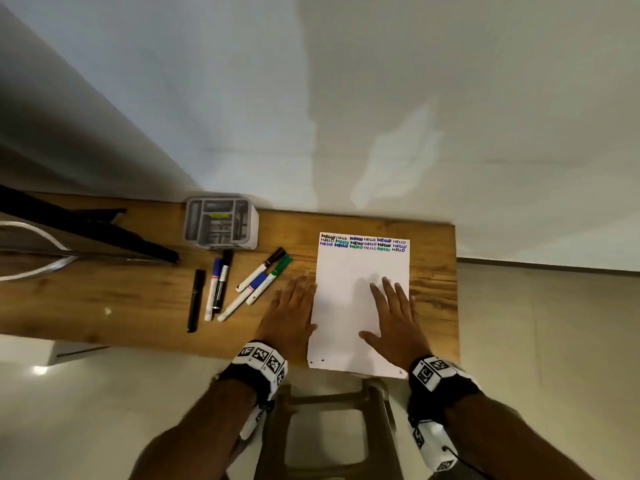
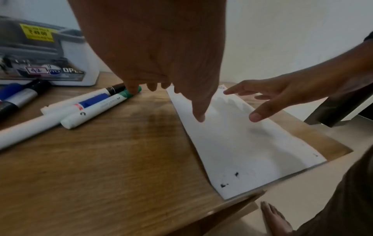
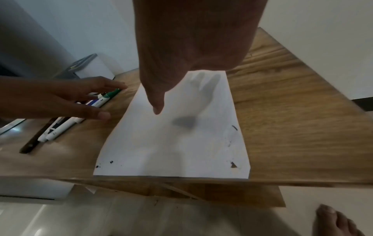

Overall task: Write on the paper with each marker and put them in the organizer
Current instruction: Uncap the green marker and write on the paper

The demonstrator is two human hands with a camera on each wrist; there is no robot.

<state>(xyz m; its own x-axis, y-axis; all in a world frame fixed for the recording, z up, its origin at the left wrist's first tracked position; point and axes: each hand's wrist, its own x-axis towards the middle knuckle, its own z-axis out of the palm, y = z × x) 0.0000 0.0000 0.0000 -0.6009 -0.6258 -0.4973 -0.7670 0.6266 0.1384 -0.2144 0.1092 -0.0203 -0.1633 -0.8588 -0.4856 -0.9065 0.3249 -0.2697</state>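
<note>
We hover both empty, flat-fingered hands, left hand (image 1: 289, 315) beside and right hand (image 1: 394, 318) over the white paper sheet (image 1: 349, 271) on the wooden desk (image 1: 121, 299), while capped markers (image 1: 242, 285) lie outside the grey compartmented organizer (image 1: 221, 221), so sorting apparently remains.

wooden table top (image 1: 138, 303), brown with visible grain, set against a plain white wall (image 1: 381, 98). black folded stand with long slim legs (image 1: 104, 233), laid flat at the far left of the table. curved white band (image 1: 41, 268), seen beside the stand at the left edge. brown wooden stool frame (image 1: 329, 400), seen below the table's near edge. pale glossy floor (image 1: 536, 341). bare foot (image 3: 339, 222), seen on the floor in the right wrist view.
</note>
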